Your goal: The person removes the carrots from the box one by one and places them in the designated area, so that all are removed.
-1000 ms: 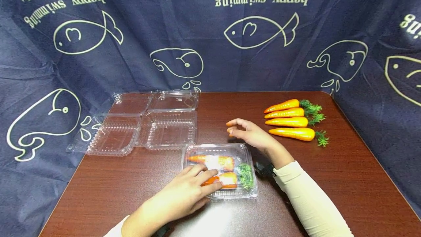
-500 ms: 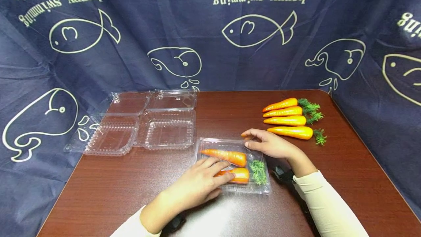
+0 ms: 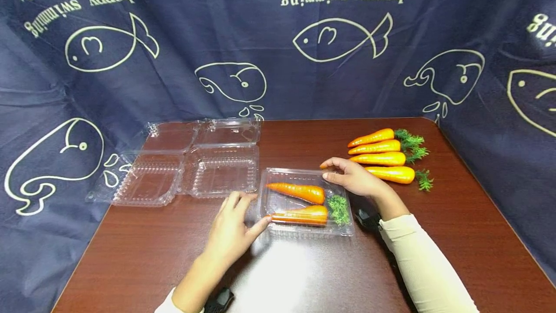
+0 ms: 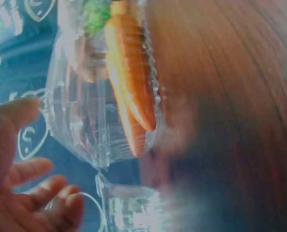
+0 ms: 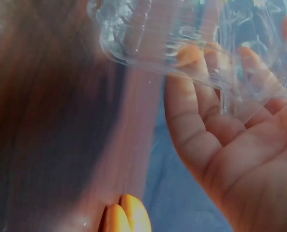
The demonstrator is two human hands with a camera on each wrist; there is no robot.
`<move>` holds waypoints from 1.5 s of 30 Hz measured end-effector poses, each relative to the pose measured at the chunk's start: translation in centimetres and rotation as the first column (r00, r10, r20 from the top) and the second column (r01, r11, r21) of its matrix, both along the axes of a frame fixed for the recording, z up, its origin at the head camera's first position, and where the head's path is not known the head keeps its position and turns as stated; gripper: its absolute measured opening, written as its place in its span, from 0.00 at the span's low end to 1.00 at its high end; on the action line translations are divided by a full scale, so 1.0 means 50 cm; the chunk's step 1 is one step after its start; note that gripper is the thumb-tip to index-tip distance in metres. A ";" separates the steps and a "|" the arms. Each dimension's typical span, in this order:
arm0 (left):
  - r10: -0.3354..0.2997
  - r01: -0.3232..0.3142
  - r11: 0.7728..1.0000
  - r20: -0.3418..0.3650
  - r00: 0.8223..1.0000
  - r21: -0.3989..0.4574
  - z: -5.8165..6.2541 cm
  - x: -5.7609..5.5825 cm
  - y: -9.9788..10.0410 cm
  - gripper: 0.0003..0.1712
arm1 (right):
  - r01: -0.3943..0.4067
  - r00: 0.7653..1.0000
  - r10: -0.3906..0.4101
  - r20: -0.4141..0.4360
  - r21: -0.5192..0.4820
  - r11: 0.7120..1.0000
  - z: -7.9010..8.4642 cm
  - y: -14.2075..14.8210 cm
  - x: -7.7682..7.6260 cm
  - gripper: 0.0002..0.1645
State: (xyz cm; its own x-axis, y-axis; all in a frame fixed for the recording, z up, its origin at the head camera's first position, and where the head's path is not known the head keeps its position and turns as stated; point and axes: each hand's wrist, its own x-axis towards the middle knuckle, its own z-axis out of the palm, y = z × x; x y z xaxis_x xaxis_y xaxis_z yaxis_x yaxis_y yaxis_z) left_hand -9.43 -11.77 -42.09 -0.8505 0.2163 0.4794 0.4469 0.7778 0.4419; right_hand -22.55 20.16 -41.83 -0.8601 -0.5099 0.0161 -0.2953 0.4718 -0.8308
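Observation:
A clear plastic clamshell box (image 3: 299, 231) lies with its lid down in the middle of the table. Inside are an upper orange carrot (image 3: 304, 192), a lower one (image 3: 308, 215) and green carrot tops (image 3: 339, 209). My left hand (image 3: 230, 231) is at the box's left side, thumb right at the edge, fingers spread. At the back right corner is my right hand (image 3: 356, 177), thumb over the lid and fingers along the back edge. The right wrist view shows the right fingers (image 5: 182, 96) extended and overlapping the plastic edge.
Open clear clamshell boxes, one on the left (image 3: 147, 177) and another beside it (image 3: 223, 173), stand at the back left. Several carrots with green tops lie in a row at the back right, the nearest carrot (image 3: 393, 174) partly behind the right hand. A blue printed cloth (image 3: 278, 86) surrounds the table.
The box has moved right, then back across the table. My left hand has come off the lid to its left side. My right hand has moved to the back right corner.

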 end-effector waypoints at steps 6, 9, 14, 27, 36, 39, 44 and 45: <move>0.015 -0.078 0.982 0.342 0.940 0.172 -0.011 0.009 -0.003 0.35 | 0.014 0.999 -0.011 0.050 -0.054 0.998 0.001 -0.005 -0.024 0.21; -0.055 -0.071 0.958 0.421 0.905 0.277 -0.022 0.006 0.004 0.34 | 0.031 0.997 -0.026 0.067 -0.068 0.997 0.001 -0.005 -0.034 0.21; -0.110 -0.091 0.907 0.440 0.891 0.411 -0.044 -0.006 0.020 0.33 | 0.059 0.996 -0.054 0.067 -0.067 0.996 0.000 -0.007 -0.046 0.22; -0.210 -0.166 0.792 0.518 0.829 0.587 -0.057 -0.032 0.047 0.39 | 0.320 0.945 -0.291 0.151 -0.227 0.920 -0.015 0.014 -0.051 0.28; -0.305 -0.182 0.711 0.531 0.791 0.679 -0.065 -0.044 0.048 0.37 | 0.541 0.828 -0.254 0.499 -0.597 0.592 -0.025 0.061 0.041 0.06; -0.328 -0.174 0.696 0.524 0.787 0.697 -0.066 -0.046 0.046 0.37 | 0.525 0.833 -0.257 0.489 -0.555 0.646 -0.033 0.069 0.074 0.08; -0.347 -0.183 0.675 0.527 0.776 0.714 -0.067 -0.049 0.047 0.34 | 0.437 0.872 -0.253 0.419 -0.434 0.788 -0.047 0.083 0.113 0.07; -0.350 -0.185 0.671 0.527 0.774 0.718 -0.066 -0.049 0.047 0.33 | 0.416 0.880 -0.243 0.408 -0.416 0.809 -0.050 0.086 0.118 0.06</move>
State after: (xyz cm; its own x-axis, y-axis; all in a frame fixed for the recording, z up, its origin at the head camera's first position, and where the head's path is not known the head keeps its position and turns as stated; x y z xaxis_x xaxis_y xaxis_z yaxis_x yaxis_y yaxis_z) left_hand -11.89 -9.42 -45.41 -0.9888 0.1295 -0.0747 -0.0652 0.0765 0.9949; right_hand -16.64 24.46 -44.32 -0.9728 -0.1945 -0.1259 0.1268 0.0081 -0.9919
